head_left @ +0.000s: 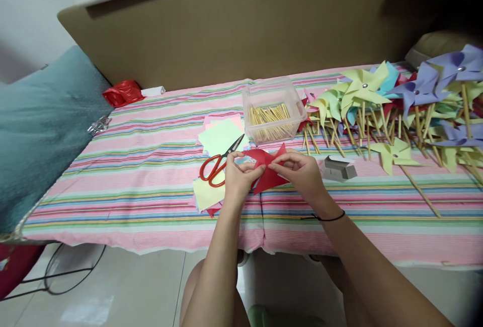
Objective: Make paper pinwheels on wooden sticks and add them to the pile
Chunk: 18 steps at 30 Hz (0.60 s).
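Note:
A red paper pinwheel point(268, 177) with folded, pointed blades is held above the striped cloth. My left hand point(241, 173) pinches it from the left, thumb near its centre. From the right, my right hand point(300, 171) pinches the same centre, thumb and finger almost touching the left thumb. No stick shows on this pinwheel. Scissors with red handles point(216, 170) lie just left of my left hand, blades pointing up and right across pale green paper squares point(221, 135). Yellow paper point(207, 193) lies partly under the handles.
A clear plastic box point(274, 133) of short wooden sticks stands behind my hands. Many finished pinwheels point(364, 85) pile up at the right, one yellow pinwheel point(394, 156) nearer. A small grey box point(338, 169) sits beside my right hand. A red bag point(124, 94) lies far left.

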Each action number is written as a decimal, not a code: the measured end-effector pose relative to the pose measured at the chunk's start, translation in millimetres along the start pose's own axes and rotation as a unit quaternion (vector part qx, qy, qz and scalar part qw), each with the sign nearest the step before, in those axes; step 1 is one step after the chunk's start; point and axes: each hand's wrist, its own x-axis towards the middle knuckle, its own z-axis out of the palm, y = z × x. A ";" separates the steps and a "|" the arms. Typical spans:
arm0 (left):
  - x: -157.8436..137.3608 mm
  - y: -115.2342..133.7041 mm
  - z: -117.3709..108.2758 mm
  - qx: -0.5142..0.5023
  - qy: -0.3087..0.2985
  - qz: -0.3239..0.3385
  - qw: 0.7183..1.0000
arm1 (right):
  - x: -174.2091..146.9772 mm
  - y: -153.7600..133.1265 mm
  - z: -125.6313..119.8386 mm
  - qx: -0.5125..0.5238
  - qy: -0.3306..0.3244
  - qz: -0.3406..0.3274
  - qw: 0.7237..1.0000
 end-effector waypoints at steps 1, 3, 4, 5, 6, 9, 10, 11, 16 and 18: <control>-0.1 -0.3 0.0 -0.005 -0.003 0.000 1.000 | -0.3 0.3 0.5 0.003 0.002 -0.006 1.000; -0.5 -0.9 0.0 -0.013 -0.003 -0.001 1.000 | -0.9 0.2 1.8 0.013 0.007 -0.012 1.000; -0.7 -1.1 -0.1 -0.017 -0.002 -0.002 1.000 | -1.2 -0.2 2.5 0.024 0.012 -0.010 1.000; -1.1 -1.2 0.0 -0.022 -0.001 -0.004 1.000 | -1.5 -0.8 3.2 0.039 0.018 -0.007 0.999; -1.4 -1.2 0.0 -0.027 0.000 -0.007 1.000 | -1.7 -1.5 3.9 0.055 0.024 -0.003 0.998; -2.6 -0.5 0.5 -0.035 0.000 -0.012 0.999 | -1.8 -3.8 5.6 0.091 0.039 0.008 0.995; -3.0 -0.1 0.8 -0.036 0.000 -0.013 0.999 | -1.7 -4.6 5.9 0.098 0.043 0.012 0.994; -3.3 0.3 1.1 -0.038 0.000 -0.015 0.999 | -1.6 -5.1 6.1 0.105 0.046 0.016 0.993; -3.1 1.2 1.5 -0.044 -0.012 -0.027 0.999 | -0.3 -4.9 4.6 0.120 0.040 0.025 0.992; -2.4 0.4 0.9 -0.042 -0.018 -0.032 0.998 | 0.3 -3.3 3.4 0.116 0.036 0.030 0.992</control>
